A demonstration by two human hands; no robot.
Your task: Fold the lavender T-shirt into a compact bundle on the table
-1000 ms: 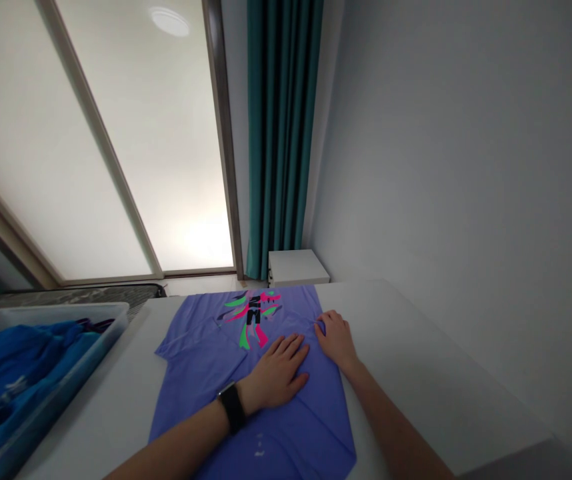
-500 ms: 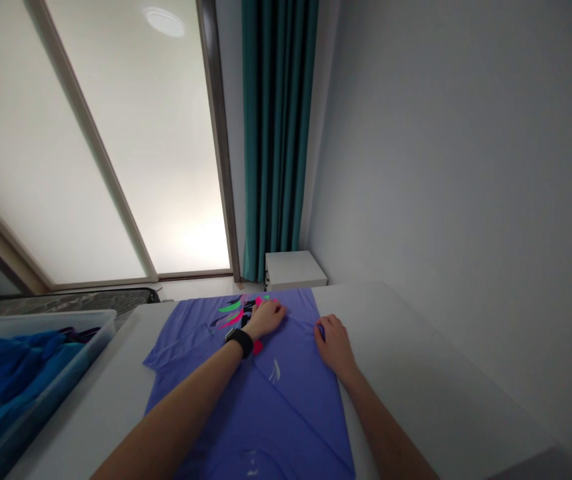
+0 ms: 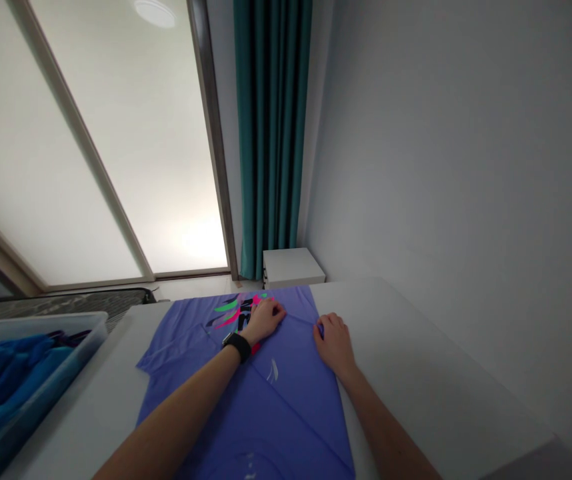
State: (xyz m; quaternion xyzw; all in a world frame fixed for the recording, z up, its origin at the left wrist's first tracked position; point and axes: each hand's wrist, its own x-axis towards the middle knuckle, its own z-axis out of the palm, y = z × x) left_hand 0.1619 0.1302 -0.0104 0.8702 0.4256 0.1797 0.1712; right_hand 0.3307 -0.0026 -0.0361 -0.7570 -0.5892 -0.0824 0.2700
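A purple T-shirt (image 3: 296, 393) with a pink, green and black print (image 3: 231, 313) lies spread on the white table (image 3: 416, 373). My left hand (image 3: 265, 319), with a black watch on its wrist, lies flat and open on the far part of the shirt, over the print. At the shirt's right edge my right hand (image 3: 333, 341) rests with its fingers curled on a fold of the purple cloth.
A grey plastic bin (image 3: 41, 393) with blue clothes (image 3: 1, 363) stands at the left edge of the table. Beyond the table are a small white cabinet (image 3: 292, 267), a teal curtain (image 3: 269, 133), frosted sliding doors and a grey wall on the right.
My left hand has slid from the middle of the shirt to its far end, over the print. My right hand has stayed at the shirt's right edge.
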